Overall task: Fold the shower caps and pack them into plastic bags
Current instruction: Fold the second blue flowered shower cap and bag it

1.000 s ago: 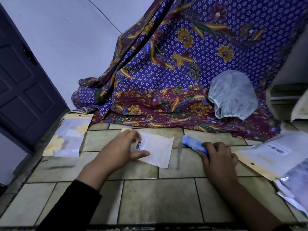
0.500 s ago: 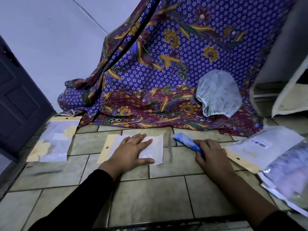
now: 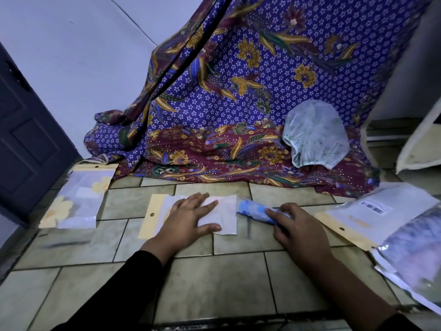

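Pinning the plastic bag (image 3: pixel 228 212) steady, your left hand (image 3: pixel 188 218) is lying flat on it; just right of the bag, your right hand (image 3: pixel 301 226) is gripping the rolled shower cap (image 3: pixel 250 209), seemingly for insertion.

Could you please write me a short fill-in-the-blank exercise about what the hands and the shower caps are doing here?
1. The left hand presses flat on a plastic bag whose header strip is ____.
2. The right hand grips a rolled shower cap coloured ____.
3. The unfolded pale shower cap lies on the patterned cloth, toward the person's ____ side.
Missing words: yellow; blue; right.
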